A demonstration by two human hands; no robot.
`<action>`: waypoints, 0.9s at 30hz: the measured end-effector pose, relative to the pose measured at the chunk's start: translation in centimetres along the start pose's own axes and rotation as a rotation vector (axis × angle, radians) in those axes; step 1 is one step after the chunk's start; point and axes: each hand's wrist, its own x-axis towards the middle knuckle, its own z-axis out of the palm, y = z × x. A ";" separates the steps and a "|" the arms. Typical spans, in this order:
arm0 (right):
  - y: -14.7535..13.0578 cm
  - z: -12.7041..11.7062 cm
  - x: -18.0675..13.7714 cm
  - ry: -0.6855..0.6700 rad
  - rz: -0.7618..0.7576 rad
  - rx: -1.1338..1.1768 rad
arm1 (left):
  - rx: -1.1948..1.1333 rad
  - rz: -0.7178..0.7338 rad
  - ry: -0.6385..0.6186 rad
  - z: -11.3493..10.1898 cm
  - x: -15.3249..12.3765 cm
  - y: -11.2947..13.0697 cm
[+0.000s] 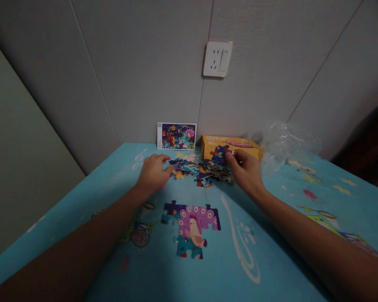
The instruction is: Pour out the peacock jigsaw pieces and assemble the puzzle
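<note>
A pile of loose jigsaw pieces (195, 168) lies on the blue patterned table (271, 260) near the wall. My left hand (153, 172) rests palm down at the pile's left edge, fingers curled, thumb touching pieces. My right hand (245, 170) is at the pile's right side and pinches a dark blue puzzle piece (220, 153) lifted a little above the heap. Closer to me lies a joined puzzle section (192, 228) showing a purple peacock.
A reference picture card (177, 136) leans against the wall. An orange puzzle box (231, 147) lies behind the pile, with a crumpled clear plastic bag (285, 144) to its right. A white wall socket (217, 58) is above.
</note>
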 end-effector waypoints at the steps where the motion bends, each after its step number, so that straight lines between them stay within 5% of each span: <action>1: 0.2 -0.1 0.2 0.020 0.013 -0.042 | 0.083 -0.005 -0.041 0.1 0.0 -0.1; 7: 0.8 0.3 0.3 0.002 -0.009 -0.099 | 0.235 -0.018 -0.200 0.7 -0.4 -0.6; 15: 0.6 1.0 -0.1 -0.023 -0.132 -0.124 | 0.192 -0.036 -0.204 0.6 -0.6 -0.1; 22: -0.1 1.3 -0.5 -0.052 -0.195 -0.123 | 0.075 0.364 -0.218 2.1 -0.6 0.5; 27: -0.6 1.5 -0.8 -0.095 -0.243 -0.126 | 0.007 0.418 -0.186 2.3 -0.2 0.2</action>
